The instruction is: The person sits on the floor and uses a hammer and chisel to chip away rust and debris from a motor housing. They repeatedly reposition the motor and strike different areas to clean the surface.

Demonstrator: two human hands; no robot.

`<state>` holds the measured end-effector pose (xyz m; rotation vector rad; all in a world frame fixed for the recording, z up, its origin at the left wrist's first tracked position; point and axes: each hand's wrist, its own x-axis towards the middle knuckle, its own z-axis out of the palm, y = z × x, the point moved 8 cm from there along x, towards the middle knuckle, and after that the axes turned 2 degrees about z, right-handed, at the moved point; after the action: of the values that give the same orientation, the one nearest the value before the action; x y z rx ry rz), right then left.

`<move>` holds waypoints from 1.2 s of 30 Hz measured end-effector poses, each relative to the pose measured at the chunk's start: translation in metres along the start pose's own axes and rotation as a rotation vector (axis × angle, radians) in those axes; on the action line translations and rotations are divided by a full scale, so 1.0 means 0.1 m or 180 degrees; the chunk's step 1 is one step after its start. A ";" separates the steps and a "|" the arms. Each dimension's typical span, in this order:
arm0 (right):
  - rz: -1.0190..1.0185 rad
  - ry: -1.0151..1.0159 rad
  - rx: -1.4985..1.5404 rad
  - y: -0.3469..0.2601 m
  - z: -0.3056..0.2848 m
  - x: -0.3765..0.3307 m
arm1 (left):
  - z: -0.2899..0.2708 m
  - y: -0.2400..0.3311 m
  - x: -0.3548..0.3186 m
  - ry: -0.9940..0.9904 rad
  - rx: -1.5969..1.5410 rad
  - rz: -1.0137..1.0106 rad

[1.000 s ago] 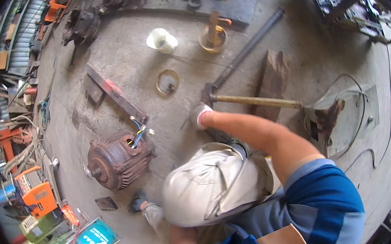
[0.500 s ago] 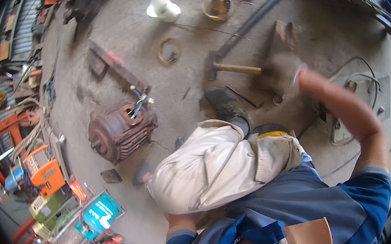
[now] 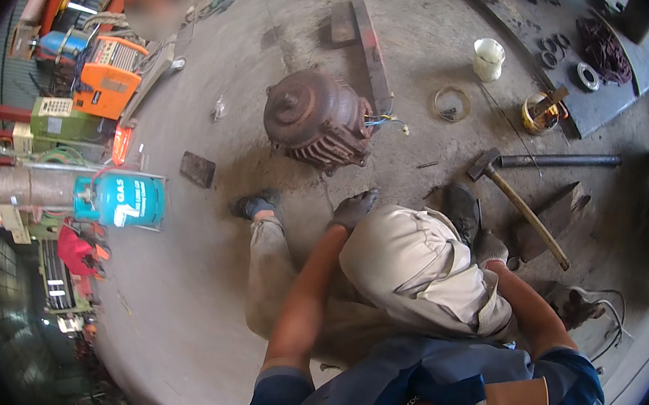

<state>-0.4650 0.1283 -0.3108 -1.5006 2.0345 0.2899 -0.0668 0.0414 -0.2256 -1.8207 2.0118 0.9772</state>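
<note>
My left hand (image 3: 354, 208), in a dark grey glove, is beside my bent knee, fingers stretched toward a rusty electric motor (image 3: 314, 117) but apart from it. Coloured wires stick out of the motor's top. My right hand (image 3: 491, 248), in a grey glove, is low at the other side of the knee, beside my boot (image 3: 462, 213). Its fingers look closed; what they hold, if anything, is hidden. A hammer (image 3: 527, 216) with a wooden handle lies just beyond it, next to a dark metal block (image 3: 553, 220).
Beyond the hammer lies a dark pipe (image 3: 560, 160). A steel bar (image 3: 371, 52), a pale jug (image 3: 488, 59), a ring (image 3: 452, 103) and a yellowish tub (image 3: 541, 114) are farther off. Gas cylinders (image 3: 129, 199) and an orange machine (image 3: 109, 78) stand left. Cables (image 3: 608, 315) lie right.
My right hand has left the hammer's handle and come down beside my boot. My left hand has come into sight by the knee. The view has turned, shifting the motor toward the middle.
</note>
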 end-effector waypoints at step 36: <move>-0.3516 -0.0732 0.1447 -4.12 -3.55 -1.96 | -2.60 0.72 -2.36 0.2833 -0.3305 0.0871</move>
<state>-0.1618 -0.0329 0.1542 -1.8967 0.7884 -0.4000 -0.0293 0.0621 0.1307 -2.9600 2.5064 1.7402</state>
